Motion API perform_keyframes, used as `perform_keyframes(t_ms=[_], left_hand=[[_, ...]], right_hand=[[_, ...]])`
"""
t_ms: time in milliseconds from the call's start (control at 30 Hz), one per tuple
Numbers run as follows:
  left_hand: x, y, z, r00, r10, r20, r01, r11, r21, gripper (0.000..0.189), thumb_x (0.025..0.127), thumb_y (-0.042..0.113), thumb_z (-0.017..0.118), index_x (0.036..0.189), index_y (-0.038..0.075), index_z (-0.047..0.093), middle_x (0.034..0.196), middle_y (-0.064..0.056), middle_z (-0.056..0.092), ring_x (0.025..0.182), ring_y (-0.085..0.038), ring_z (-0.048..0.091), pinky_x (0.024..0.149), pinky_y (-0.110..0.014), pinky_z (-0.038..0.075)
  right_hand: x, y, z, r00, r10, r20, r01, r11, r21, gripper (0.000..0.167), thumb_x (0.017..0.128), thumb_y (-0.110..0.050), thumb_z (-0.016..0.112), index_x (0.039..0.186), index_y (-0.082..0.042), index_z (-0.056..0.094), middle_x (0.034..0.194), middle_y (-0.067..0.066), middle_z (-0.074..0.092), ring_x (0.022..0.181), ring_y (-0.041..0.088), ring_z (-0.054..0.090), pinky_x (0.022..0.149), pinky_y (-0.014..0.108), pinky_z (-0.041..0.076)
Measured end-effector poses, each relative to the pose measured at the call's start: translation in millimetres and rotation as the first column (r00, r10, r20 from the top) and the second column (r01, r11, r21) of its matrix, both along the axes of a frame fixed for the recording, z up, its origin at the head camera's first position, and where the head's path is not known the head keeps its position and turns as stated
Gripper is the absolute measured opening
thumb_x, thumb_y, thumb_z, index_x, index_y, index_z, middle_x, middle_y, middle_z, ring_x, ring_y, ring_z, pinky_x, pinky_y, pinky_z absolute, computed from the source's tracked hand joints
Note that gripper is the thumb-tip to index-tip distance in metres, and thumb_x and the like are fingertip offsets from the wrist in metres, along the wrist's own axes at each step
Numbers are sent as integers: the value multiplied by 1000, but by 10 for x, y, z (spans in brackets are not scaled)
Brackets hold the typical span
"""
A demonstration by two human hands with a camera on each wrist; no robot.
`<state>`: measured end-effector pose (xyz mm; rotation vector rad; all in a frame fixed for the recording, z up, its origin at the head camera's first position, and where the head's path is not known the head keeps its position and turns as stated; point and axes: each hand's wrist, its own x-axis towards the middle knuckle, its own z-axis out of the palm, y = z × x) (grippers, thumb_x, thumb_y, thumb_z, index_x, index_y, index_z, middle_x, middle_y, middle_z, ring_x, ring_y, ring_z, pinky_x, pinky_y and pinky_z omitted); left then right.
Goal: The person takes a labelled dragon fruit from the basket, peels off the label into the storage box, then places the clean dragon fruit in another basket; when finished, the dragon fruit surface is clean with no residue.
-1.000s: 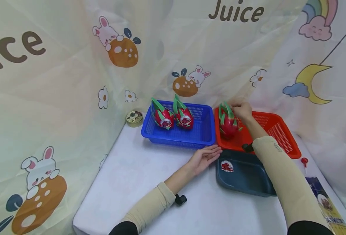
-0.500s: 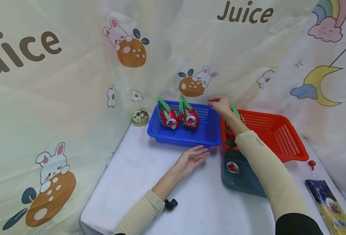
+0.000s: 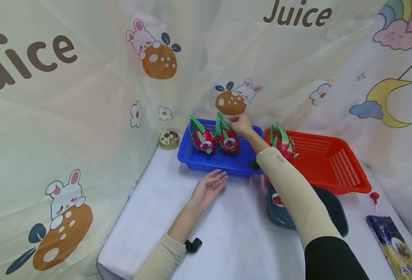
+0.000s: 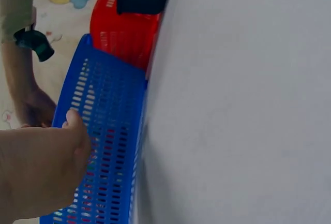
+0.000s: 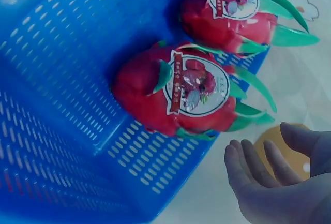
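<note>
Two red dragon fruits with green leaves and round labels lie in the blue basket (image 3: 206,162), the left dragon fruit (image 3: 203,141) beside the right dragon fruit (image 3: 228,143). My right hand (image 3: 242,126) is over the basket's back edge, close to the right fruit's leaves. In the right wrist view, that hand (image 5: 284,182) has loosely bent fingers with nothing between them, just off the leaf tips. My left hand (image 3: 206,191) is held with relaxed fingers in front of the blue basket, its fingertips near the front wall. Another dragon fruit (image 3: 284,148) sits in the red basket (image 3: 332,163).
Right of the blue basket stands the red one, with a dark blue-green tray (image 3: 337,212) before it, partly covered by my right sleeve. A round tin (image 3: 169,139) is at the left. A red lollipop (image 3: 374,196) and a printed packet (image 3: 395,247) lie at the right.
My right hand has moved left from the dragon fruit in the red basket to the blue basket's right dragon fruit. My left hand has shifted left along the blue basket's front.
</note>
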<state>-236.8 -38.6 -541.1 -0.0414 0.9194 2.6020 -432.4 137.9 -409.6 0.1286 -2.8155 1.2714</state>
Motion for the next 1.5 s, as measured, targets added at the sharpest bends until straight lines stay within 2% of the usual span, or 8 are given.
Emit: perform_keyframes(t_ms=[333, 467, 600, 667, 833, 1033, 1267, 1500], left_hand=[[-83, -120, 15, 976, 198, 92, -209, 968, 142, 57, 105, -8, 43, 156, 1, 21, 149, -29, 37, 145, -43, 43, 117, -39, 44], [-124, -162, 2, 968, 234, 91, -247, 952, 183, 51, 105, -10, 40, 152, 2, 22, 149, -31, 36, 146, -44, 40, 116, -39, 45], [-113, -201, -3, 966, 240, 99, -255, 948, 189, 51, 104, -11, 39, 151, 2, 24, 152, -31, 34, 148, -44, 36, 116, -38, 45], [-93, -211, -11, 967, 235, 95, -249, 951, 183, 54, 104, -13, 38, 153, 2, 23, 154, -31, 32, 149, -44, 35, 116, -37, 44], [-86, -203, -16, 969, 233, 77, -243, 954, 177, 58, 103, -16, 38, 156, 2, 23, 158, -31, 29, 149, -42, 35, 116, -36, 44], [-123, -168, -20, 971, 229, 68, -238, 953, 188, 66, 101, -20, 37, 160, 3, 20, 162, -32, 26, 150, -44, 34, 115, -36, 45], [-102, -150, -29, 972, 230, 59, -236, 956, 172, 69, 99, -22, 37, 161, 2, 19, 161, -34, 26, 151, -44, 33, 116, -35, 44], [-114, -173, -21, 974, 222, 44, -226, 960, 164, 68, 99, -21, 38, 160, 2, 20, 160, -32, 31, 150, -42, 36, 116, -35, 44]], right_hand=[[-89, -128, -119, 999, -24, 25, 22, 997, 73, 36, 96, -7, 68, 130, 2, 69, 128, 20, 69, 122, 34, 62, 102, 46, 54], [-89, -145, -147, 999, -23, 23, 22, 999, 48, 33, 92, -4, 75, 124, 2, 72, 123, 20, 72, 115, 34, 65, 97, 46, 56], [-47, -153, -189, 998, 52, 47, -51, 999, -7, 35, 91, -3, 79, 124, 5, 72, 121, 22, 73, 108, 34, 71, 89, 42, 60], [16, -147, -204, 995, 78, 57, -77, 997, -25, 37, 90, -4, 81, 124, 7, 72, 121, 24, 72, 101, 35, 73, 83, 40, 62], [197, -74, -161, 992, 84, 93, -68, 984, -166, 48, 93, -7, 79, 135, 11, 63, 131, 27, 67, 108, 37, 72, 90, 41, 62], [412, 95, 68, 993, 66, 101, -29, 944, -330, 47, 97, -9, 75, 138, 9, 61, 131, 25, 67, 114, 35, 70, 96, 42, 60], [819, 317, 346, 993, 70, 92, -15, 866, -500, 50, 97, -12, 76, 142, 4, 60, 127, 20, 66, 109, 25, 72, 99, 36, 58], [1267, 431, 488, 990, 82, 111, -5, 828, -560, 55, 96, -23, 77, 145, -3, 60, 131, 14, 63, 118, 25, 65, 92, 29, 60]])
